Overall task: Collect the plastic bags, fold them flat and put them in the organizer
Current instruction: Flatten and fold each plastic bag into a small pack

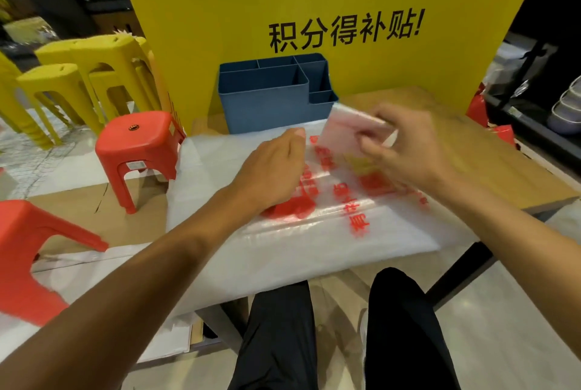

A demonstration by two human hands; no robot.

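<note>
Knees [405, 311] under table edge [534, 194]; right hand [405, 150] pinches folded bag [349, 128] beside organizer [267, 100].

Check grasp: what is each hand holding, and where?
Right hand pinches the folded plastic bag at its right edge. Left hand rests on the flat bags, gripping nothing visible.

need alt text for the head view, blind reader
The right hand lifts a folded plastic bag near a blue organizer, while the left hand presses a flat bag with red print on a wooden table.
</note>
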